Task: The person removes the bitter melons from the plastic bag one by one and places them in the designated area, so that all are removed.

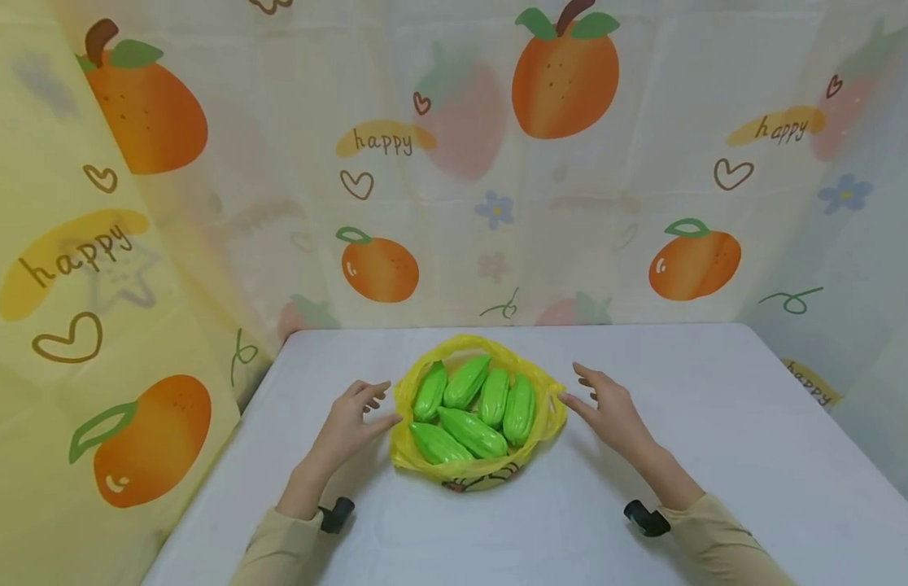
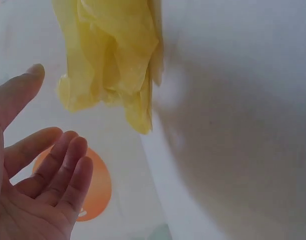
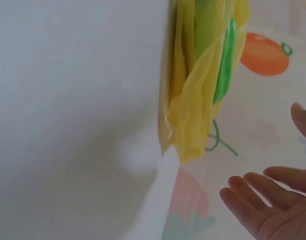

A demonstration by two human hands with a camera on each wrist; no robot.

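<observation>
A yellow plastic bag lies on the table with its mouth spread wide and rolled down. Inside are several glossy green toy vegetables, plump and tapered like short cucumbers. At the bag's left side is my left hand, fingers relaxed and thumb toward the rim. My right hand mirrors it on the other side, its thumb tip close to the bag's right edge. Both wrist views show a gap between the hand and the crumpled yellow plastic. A green side peeks past the bag in the right wrist view.
The white table reaches back to a curtain printed with oranges, hearts and "happy". More printed cloth hangs along the left side. A dark wrist camera sits at the left wrist, another camera at the right.
</observation>
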